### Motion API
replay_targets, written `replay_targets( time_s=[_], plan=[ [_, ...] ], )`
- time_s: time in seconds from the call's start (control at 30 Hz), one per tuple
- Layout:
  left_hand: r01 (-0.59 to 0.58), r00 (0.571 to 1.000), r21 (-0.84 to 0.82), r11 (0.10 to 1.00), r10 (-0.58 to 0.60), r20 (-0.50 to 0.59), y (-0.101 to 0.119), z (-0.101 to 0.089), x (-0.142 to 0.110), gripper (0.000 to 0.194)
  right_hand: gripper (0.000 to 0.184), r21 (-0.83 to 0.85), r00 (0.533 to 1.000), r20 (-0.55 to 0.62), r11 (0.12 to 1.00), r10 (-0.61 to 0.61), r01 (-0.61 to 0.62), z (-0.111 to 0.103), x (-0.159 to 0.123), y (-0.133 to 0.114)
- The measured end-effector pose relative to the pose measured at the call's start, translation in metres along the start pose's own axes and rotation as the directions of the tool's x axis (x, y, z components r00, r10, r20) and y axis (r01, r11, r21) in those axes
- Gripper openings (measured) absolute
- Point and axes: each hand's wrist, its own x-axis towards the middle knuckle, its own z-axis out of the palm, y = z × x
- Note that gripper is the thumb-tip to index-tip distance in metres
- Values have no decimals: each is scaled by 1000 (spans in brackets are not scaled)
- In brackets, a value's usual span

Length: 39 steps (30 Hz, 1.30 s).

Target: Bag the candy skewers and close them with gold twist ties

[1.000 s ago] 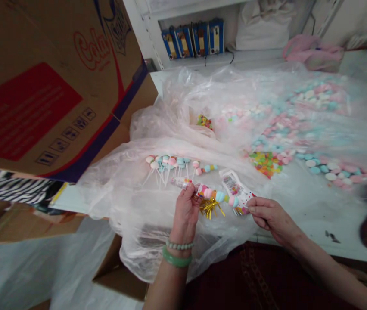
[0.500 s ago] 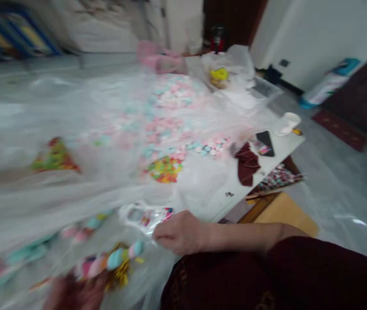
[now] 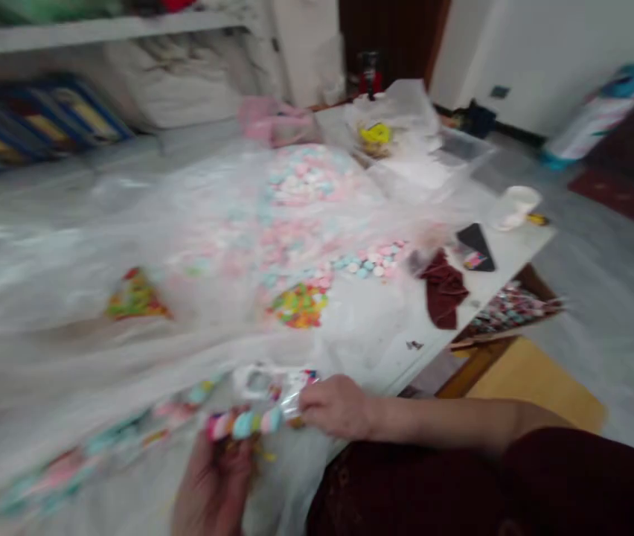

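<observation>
- Near the bottom edge, the left hand (image 3: 213, 476) closes around a pastel pink-and-blue candy skewer (image 3: 244, 424).
- Just right, the right hand (image 3: 336, 408) pinches the skewer's end beside a clear printed plastic wrapper (image 3: 258, 382).
- Farther left, a crumpled clear plastic sheet (image 3: 99, 298) spreads.

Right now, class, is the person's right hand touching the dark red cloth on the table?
No, the right hand is at the row of pastel balls, well apart from the dark red cloth.
</observation>
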Motion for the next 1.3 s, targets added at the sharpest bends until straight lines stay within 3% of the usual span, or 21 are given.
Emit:
replay_targets(
  time_s=[0.1,0.2,0.4,0.5,0.7,0.83,0.93,1.03,1.17,1.3],
  plan=[
    [15,996,-169,985,-29,-81,19,-29,-14,12,17,437,969,112,865,219,-246,3,-9,0],
    [-16,999,-240,971,6,-42,14,-33,-18,11,17,597,948,213,736,238,-319,4,-11,-1],
    [-119,989,-223,968,135,59,6,-29,-28,27,24,571,922,308,730,232,-375,16,-18,-15],
    [-63,991,-184,981,84,107,17,-38,-32,29,27,556,928,286,748,238,-363,20,-17,-15],
    [-96,995,-135,986,96,0,34,-55,-32,43,29,481,940,265,816,213,-320,20,-13,-15],
    [-204,976,-205,957,183,-116,36,-66,-27,27,29,450,935,302,836,187,-313,14,-13,-12],
    [-276,951,-242,930,229,-206,32,-74,-25,19,29,518,943,279,799,180,-306,9,-11,-14],
    [-277,957,-253,927,244,-154,24,-67,-28,22,28,644,960,216,713,180,-279,12,-3,-27],
    [-177,983,-332,927,182,-15,9,-42,-36,29,27,720,975,102,662,196,-208,32,16,-49],
    [-207,978,-362,909,198,-63,-7,-24,-43,28,28,785,979,124,587,163,-197,52,24,-59]
  ],
)
